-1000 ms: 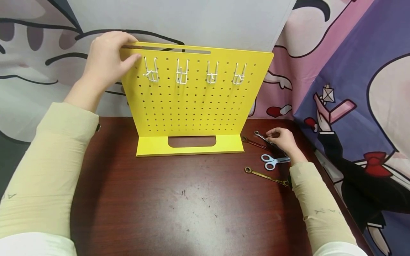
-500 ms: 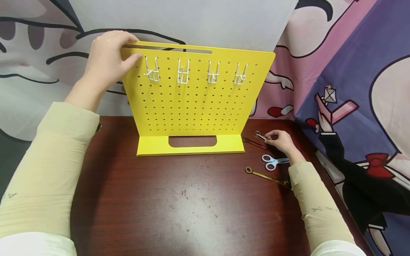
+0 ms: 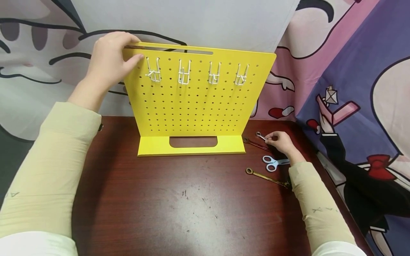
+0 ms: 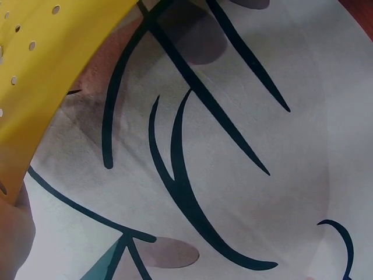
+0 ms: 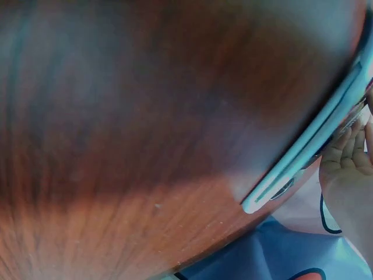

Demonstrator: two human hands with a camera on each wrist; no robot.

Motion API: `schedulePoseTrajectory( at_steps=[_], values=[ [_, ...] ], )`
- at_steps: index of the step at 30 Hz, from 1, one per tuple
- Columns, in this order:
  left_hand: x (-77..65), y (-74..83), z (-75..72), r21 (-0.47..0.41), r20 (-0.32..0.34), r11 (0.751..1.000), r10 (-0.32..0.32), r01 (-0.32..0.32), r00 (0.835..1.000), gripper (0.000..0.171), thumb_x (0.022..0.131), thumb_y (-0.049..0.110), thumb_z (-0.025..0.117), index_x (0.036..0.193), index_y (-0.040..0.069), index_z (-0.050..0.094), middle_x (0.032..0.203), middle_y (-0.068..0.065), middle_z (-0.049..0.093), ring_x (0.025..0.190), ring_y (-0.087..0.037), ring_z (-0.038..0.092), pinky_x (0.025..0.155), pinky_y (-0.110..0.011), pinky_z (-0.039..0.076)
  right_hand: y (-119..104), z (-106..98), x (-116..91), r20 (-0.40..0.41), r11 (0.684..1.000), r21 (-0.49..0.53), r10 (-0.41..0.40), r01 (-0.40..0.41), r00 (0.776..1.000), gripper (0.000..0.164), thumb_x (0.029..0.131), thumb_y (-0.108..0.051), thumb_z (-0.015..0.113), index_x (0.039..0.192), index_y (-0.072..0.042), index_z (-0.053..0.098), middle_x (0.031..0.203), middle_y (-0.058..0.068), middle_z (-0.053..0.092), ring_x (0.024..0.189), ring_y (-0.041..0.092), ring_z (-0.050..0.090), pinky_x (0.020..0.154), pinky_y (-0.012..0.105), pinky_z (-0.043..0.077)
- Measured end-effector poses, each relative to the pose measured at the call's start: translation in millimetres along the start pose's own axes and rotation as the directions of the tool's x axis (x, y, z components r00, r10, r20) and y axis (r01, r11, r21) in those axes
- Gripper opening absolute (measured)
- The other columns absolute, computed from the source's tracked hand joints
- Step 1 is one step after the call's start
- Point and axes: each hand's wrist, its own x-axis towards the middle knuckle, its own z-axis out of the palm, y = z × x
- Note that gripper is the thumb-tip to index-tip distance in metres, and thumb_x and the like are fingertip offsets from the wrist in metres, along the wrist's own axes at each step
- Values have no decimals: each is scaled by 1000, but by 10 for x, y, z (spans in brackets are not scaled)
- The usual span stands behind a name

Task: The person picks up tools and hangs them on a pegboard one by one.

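My left hand (image 3: pixel 110 58) grips the top left corner of a yellow pegboard (image 3: pixel 195 106), thumb on the front face and fingers behind the slotted edge. In the left wrist view, the pegboard (image 4: pixel 58 64) and a bit of the hand (image 4: pixel 16 233) show at the left. At the table's right side, my right hand (image 3: pixel 282 142) pinches a silver wrench (image 3: pixel 259 136), its ring end poking out past the fingertips. A reddish wrench (image 3: pixel 256 144) lies just beside it. Light-blue scissors (image 3: pixel 271 164) lie below the hand; their blades (image 5: pixel 306 143) cross the right wrist view.
Several white wire hooks (image 3: pixel 183 82) hang along the pegboard's upper part. A gold wrench (image 3: pixel 266 176) lies nearer me than the scissors, its far end by the right sleeve. Patterned cloth (image 3: pixel 349 106) borders the dark wooden table (image 3: pixel 160 199) at the back and right.
My right hand's fingers have closed onto the silver wrench, which has barely shifted. The left hand keeps its grip on the pegboard. The head view has drifted slightly.
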Motion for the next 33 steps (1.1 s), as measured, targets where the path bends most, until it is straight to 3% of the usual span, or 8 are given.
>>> schedulePoseTrajectory(
  at_steps=[9, 20, 24, 28, 33],
  values=[
    [1, 4, 13, -4, -3, 1000, 1, -1, 1000, 36, 104, 16, 68, 137, 0, 66, 142, -21, 68, 136, -41, 57, 124, -51, 40, 3, -35, 16, 32, 999, 7, 35, -35, 999, 21, 95, -5, 76, 106, 13, 73, 91, 20, 73, 77, 7, 56, 68, 16, 42],
    [17, 14, 21, -13, -9, 1000, 3, -3, 1000, 35, 103, 16, 68, 135, 0, 67, 140, -21, 69, 134, -40, 58, 122, -51, 41, -46, -88, -44, 14, 992, 77, 103, -104, 995, 26, 96, -10, 77, 109, 13, 75, 83, 9, 77, 69, -1, 54, 64, 17, 43],
    [19, 16, 22, -14, -10, 1000, 3, -3, 1000, 35, 103, 16, 68, 134, 0, 68, 139, -21, 69, 132, -40, 59, 121, -52, 42, -98, -138, -79, -32, 979, 155, 135, -129, 990, 29, 98, -12, 76, 114, 13, 74, 80, -9, 73, 72, -2, 51, 65, 16, 42],
    [17, 10, 19, -14, -11, 1000, 1, -1, 1000, 35, 103, 16, 68, 134, 0, 68, 139, -21, 69, 132, -40, 58, 121, -52, 42, -181, -187, -98, -55, 947, 272, 192, -170, 980, 37, 100, -17, 74, 122, 12, 71, 76, -28, 64, 76, -2, 51, 67, 14, 44],
    [2, -13, 10, -16, -19, 1000, -2, 1, 1000, 36, 103, 16, 68, 134, -1, 68, 139, -22, 69, 133, -40, 59, 122, -51, 41, -334, -249, -100, -64, 915, 348, 239, -203, 969, 43, 101, -25, 73, 128, 9, 69, 76, -32, 62, 82, 3, 53, 71, 17, 46]
  ],
)
